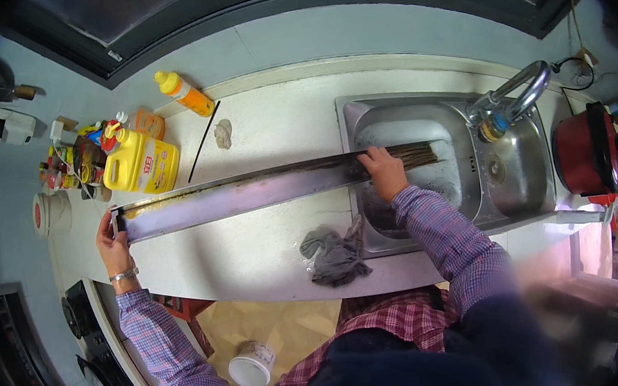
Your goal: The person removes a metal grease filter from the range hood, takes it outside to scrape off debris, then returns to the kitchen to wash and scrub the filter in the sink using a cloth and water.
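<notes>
A long, stained metal trough or tray (235, 196) lies slantwise over the counter, its right end over the soapy large basin of the steel sink (471, 179). My left hand (114, 249), a metal-banded watch or bracelet at its wrist, grips the trough's left end. My right hand (384, 172) holds the trough near its right end, fingers over the far rim. Brown, streaked dirt shows on the end beyond my right hand. A crumpled grey cloth (336, 255) lies on the counter beside the sink, below the trough.
A yellow jug (145, 164), a yellow-orange bottle (184, 93) and several condiment bottles stand at the left. A thin black strip (203, 142) and a small wadded cloth (223, 133) lie behind the trough. The faucet (514, 96) and a red cooker (587, 151) are at the right; a white bucket (252, 365) is below.
</notes>
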A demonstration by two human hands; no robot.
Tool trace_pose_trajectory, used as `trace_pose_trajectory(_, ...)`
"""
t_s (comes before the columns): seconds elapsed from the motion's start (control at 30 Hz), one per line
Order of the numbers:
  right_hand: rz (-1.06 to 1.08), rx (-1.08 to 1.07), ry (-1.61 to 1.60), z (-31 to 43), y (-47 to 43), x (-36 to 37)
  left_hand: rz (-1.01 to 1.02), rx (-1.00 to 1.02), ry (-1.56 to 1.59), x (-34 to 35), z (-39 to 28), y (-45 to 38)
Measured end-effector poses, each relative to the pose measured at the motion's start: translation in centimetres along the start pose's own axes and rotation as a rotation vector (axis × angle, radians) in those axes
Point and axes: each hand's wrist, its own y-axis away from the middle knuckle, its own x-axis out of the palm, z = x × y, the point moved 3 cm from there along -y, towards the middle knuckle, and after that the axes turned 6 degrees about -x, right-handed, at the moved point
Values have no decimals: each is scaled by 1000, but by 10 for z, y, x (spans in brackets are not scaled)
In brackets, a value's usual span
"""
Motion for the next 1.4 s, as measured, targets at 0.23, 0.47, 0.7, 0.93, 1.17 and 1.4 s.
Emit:
trace_pose_trajectory(0.23, -32, 333, -3, -58, 34, 18, 17, -33, 38, -6, -14, 20)
trace_pose_trajectory(0.47, -186, 314, -300, -72, 35, 26, 115, 28, 261, 6, -72, 49)
trace_pose_trajectory(0.7, -419, -163, -684, 44, 0, -56, 109, -20, 134, 1, -130, 72)
trace_pose_trajectory(0.93, -393, 120, -543, -91, 40, -17, 109, 136, 70, 15, -210, 88)
trace_pose_trajectory(1.17, -247, 672, -425, -205, 78, 61, 61, 225, -33, 44, -259, 113)
trace_pose_trajectory(1.4, -373, 1016, -1077, -230, 99, 98, 58, 262, -62, 11, -294, 127)
